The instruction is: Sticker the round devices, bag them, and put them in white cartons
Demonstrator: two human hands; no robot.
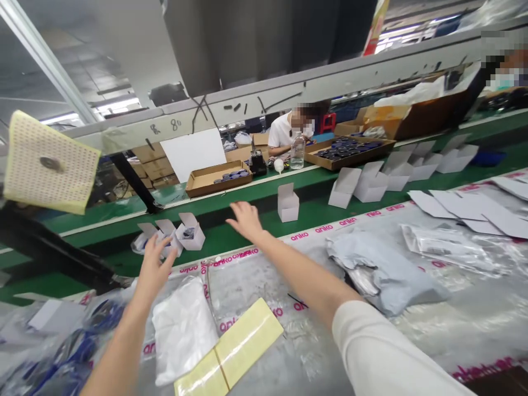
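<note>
My left hand [153,265] reaches toward a cluster of small white open boxes [181,235] on the green conveyor belt [231,234]. Its fingers are spread and it holds nothing. My right hand [244,219] is stretched out over the belt with fingers apart, empty, to the left of a single white open box [287,203]. One of the clustered boxes shows a dark item inside.
Plastic-covered worktable [412,330] with clear bags, grey pouches [379,269], yellow label sheets [231,352] and flat white cards [466,209]. More open white boxes [396,173] lie further along the belt. Cardboard trays [214,179] of dark parts and a person sit across the belt.
</note>
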